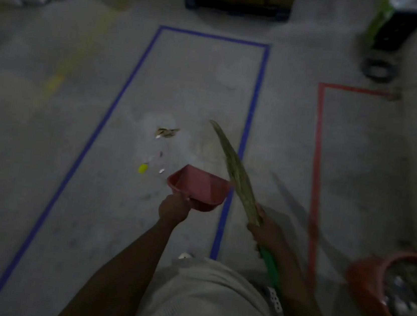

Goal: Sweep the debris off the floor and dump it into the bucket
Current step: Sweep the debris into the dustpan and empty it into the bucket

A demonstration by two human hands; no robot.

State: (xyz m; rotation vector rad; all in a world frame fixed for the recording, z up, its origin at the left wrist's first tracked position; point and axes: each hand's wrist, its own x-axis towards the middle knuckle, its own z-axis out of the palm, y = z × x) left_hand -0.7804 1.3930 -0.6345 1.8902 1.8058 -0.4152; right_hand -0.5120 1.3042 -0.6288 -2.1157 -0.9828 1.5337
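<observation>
- The left hand (173, 207) has its fingers wrapped tight around the handle of a pink dustpan (198, 188), held up off the floor (44, 164) with its open mouth facing far and left.
- The right hand (265, 229) has its fingers closed around a broom (237, 172), where the straw meets the green handle (269, 266).
- The straw rises far and left from that hand, passing just right of the dustpan; its tip hangs in the air above the floor.
- The green handle runs back along the right forearm towards the person's body.
- Debris lies on the floor just left of and beyond the dustpan: a yellow piece (143, 168), small white and pink scraps (159, 155), and farther off a brown clump (166, 132).
- All of it sits inside a rectangle of blue tape (120, 94).
- To the right is a rectangle of red tape (317, 158).
- A red bucket (367, 287) stands at the near right, outside the red tape, well apart from the debris, with rubbish inside it.
- The picture is dim and blurred.
</observation>
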